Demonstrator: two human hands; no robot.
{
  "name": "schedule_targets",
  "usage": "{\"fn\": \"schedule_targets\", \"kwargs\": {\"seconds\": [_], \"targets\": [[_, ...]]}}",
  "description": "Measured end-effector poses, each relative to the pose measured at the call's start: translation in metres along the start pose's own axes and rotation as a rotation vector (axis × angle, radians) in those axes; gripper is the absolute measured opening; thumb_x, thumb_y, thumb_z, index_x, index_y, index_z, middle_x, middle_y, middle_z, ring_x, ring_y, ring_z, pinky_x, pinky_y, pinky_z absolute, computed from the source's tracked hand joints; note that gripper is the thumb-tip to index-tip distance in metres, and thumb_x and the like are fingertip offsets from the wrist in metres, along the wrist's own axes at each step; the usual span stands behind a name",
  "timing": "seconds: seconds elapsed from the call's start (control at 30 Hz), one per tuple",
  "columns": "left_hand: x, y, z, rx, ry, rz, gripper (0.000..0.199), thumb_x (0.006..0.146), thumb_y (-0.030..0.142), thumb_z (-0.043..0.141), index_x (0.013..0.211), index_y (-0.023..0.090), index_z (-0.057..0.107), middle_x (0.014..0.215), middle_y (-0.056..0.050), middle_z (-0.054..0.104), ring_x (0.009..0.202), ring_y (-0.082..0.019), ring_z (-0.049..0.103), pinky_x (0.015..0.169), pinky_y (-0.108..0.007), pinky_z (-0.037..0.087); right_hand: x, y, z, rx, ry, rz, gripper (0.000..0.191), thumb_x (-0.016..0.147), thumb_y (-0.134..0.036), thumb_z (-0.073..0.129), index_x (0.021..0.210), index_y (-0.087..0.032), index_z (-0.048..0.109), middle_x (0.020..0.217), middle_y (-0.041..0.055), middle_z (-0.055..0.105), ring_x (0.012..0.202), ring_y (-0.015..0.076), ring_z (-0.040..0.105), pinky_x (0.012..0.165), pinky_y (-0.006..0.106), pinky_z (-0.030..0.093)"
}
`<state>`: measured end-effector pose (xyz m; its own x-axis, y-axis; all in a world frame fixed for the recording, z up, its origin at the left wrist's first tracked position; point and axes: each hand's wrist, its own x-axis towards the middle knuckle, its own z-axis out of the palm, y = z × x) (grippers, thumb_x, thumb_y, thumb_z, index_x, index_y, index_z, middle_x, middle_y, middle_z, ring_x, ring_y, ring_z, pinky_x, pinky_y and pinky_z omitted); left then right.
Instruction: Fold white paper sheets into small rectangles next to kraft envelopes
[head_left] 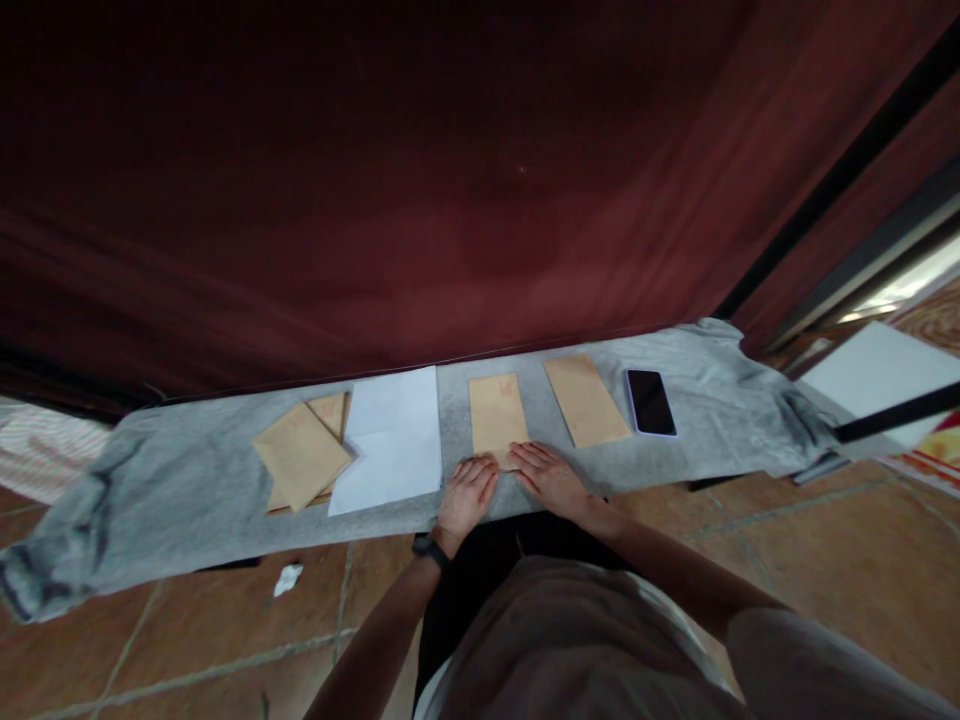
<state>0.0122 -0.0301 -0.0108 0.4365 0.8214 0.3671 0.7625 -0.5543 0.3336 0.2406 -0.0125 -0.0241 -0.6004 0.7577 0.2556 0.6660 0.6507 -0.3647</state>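
Head view. We take the middle envelope (498, 412), brown paper, as our clock centre, with 12 o'clock pointing away from the wearer. It lies flat on the cloth-covered surface (187, 465), with reddish print (505, 389) towards its 12 o'clock end.

Both hands are at its 6 o'clock end. Left hand (466, 493): palm down, fingertips on the near edge from the 7 o'clock side, a dark wristband (430, 550) on the wrist. Right hand (550, 482): palm down, fingers stretched over the same edge from the 5 o'clock side. Grip: in both, fingers rest on the paper; we cannot tell whether either thumb pinches from below (the undersides are hidden).

At 3 o'clock we note a second envelope (587, 402), lying askew and apart from the first; further out that way, just beside it, a phone (652, 403) with dark screen and pale purple edge. At 9 o'clock lies white paper (396, 440), and past it an envelope pile (302, 457), its members at differing angles. Pile and paper meet (we cannot tell which overlaps).

At 12 o'clock stands a dark red panel (450, 220). Around 8 o'clock, a white scrap (288, 579) lies on the tiled floor (217, 620).
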Motion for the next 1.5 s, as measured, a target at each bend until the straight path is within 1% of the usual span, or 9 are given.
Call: {"fn": "schedule_targets", "kwargs": {"seconds": [0.2, 0.43, 0.57, 0.77, 0.9, 1.1, 1.23, 1.37, 1.5], "targets": [[0.001, -0.001, 0.003, -0.029, 0.015, -0.052, 0.028, 0.103, 0.03, 0.045, 0.112, 0.023, 0.07, 0.114, -0.008, 0.074, 0.107, -0.023, 0.066, 0.094, -0.043, 0.054, -0.002, -0.004, 0.002, 0.084, 0.088, 0.115, 0.037, 0.1, -0.02, 0.048, 0.133, -0.025, 0.065, 0.137, 0.0078, 0.065, 0.128, 0.0232, 0.059, 0.113, 0.048, 0.045], [0.004, -0.002, 0.004, -0.07, 0.041, -0.102, 0.026, 0.103, 0.029, 0.046, 0.109, 0.023, 0.071, 0.113, -0.006, 0.074, 0.106, -0.022, 0.067, 0.094, -0.042, 0.054, 0.007, -0.008, 0.009, 0.101, 0.169, 0.22, 0.03, 0.102, -0.024, 0.046, 0.119, -0.026, 0.07, 0.124, 0.007, 0.072, 0.116, 0.0259, 0.064, 0.101, 0.048, 0.051], [0.004, -0.002, 0.004, -0.093, 0.05, -0.11, 0.026, 0.102, 0.027, 0.046, 0.111, 0.023, 0.07, 0.115, -0.006, 0.073, 0.108, -0.022, 0.066, 0.095, -0.042, 0.054, 0.005, -0.014, 0.005, 0.059, 0.169, 0.21, 0.036, 0.102, -0.022, 0.042, 0.129, -0.023, 0.065, 0.134, 0.0092, 0.067, 0.124, 0.0268, 0.06, 0.107, 0.051, 0.047], [0.002, -0.003, 0.005, -0.085, 0.026, -0.094, 0.027, 0.101, 0.023, 0.045, 0.113, 0.023, 0.069, 0.117, -0.006, 0.073, 0.11, -0.022, 0.066, 0.097, -0.043, 0.054, -0.008, -0.044, 0.019, 0.026, 0.104, -0.001, 0.047, 0.103, -0.028, 0.042, 0.148, -0.017, 0.049, 0.151, 0.011, 0.053, 0.143, 0.0254, 0.045, 0.122, 0.051, 0.034], [-0.001, -0.003, 0.006, -0.061, 0.013, -0.072, 0.027, 0.099, 0.018, 0.046, 0.115, 0.022, 0.068, 0.12, -0.006, 0.072, 0.113, -0.023, 0.065, 0.098, -0.043, 0.054, -0.016, -0.053, 0.027, -0.03, 0.085, 0.035, 0.053, 0.102, -0.033, 0.047, 0.15, -0.011, 0.045, 0.154, 0.0152, 0.048, 0.144, 0.0266, 0.044, 0.122, 0.049, 0.035], [-0.006, 0.0, 0.003, -0.02, -0.011, -0.047, 0.029, 0.098, 0.014, 0.046, 0.117, 0.019, 0.067, 0.129, -0.008, 0.069, 0.122, -0.023, 0.062, 0.104, -0.044, 0.052, -0.031, -0.037, 0.013, -0.111, 0.111, 0.084, 0.049, 0.102, -0.03, 0.048, 0.149, -0.014, 0.048, 0.155, 0.0114, 0.047, 0.143, 0.0239, 0.044, 0.123, 0.047, 0.033], [-0.009, 0.013, 0.004, 0.053, -0.035, -0.073, 0.032, 0.102, 0.025, 0.045, 0.127, 0.017, 0.063, 0.137, -0.011, 0.065, 0.128, -0.025, 0.06, 0.11, -0.046, 0.048, -0.039, -0.031, 0.007, -0.139, 0.118, 0.116, 0.049, 0.102, -0.028, 0.048, 0.149, -0.014, 0.047, 0.155, 0.0098, 0.048, 0.142, 0.0228, 0.046, 0.122, 0.046, 0.033], [-0.013, 0.041, 0.015, 0.131, -0.118, -0.02, 0.044, 0.103, 0.03, 0.043, 0.143, 0.013, 0.051, 0.15, -0.013, 0.053, 0.143, -0.026, 0.045, 0.12, -0.048, 0.038, -0.039, -0.032, 0.008, -0.134, 0.12, 0.133, 0.051, 0.101, -0.026, 0.048, 0.15, -0.015, 0.046, 0.154, 0.0093, 0.048, 0.142, 0.0228, 0.046, 0.122, 0.046, 0.033], [-0.015, 0.062, 0.025, 0.16, -0.134, -0.099, 0.052, 0.104, 0.032, 0.039, 0.151, 0.012, 0.041, 0.156, -0.013, 0.046, 0.148, -0.024, 0.036, 0.122, -0.047, 0.035, -0.039, -0.033, 0.008, -0.127, 0.114, 0.135, 0.052, 0.1, -0.022, 0.046, 0.151, -0.013, 0.045, 0.155, 0.0092, 0.047, 0.142, 0.0231, 0.045, 0.123, 0.046, 0.031]]}}
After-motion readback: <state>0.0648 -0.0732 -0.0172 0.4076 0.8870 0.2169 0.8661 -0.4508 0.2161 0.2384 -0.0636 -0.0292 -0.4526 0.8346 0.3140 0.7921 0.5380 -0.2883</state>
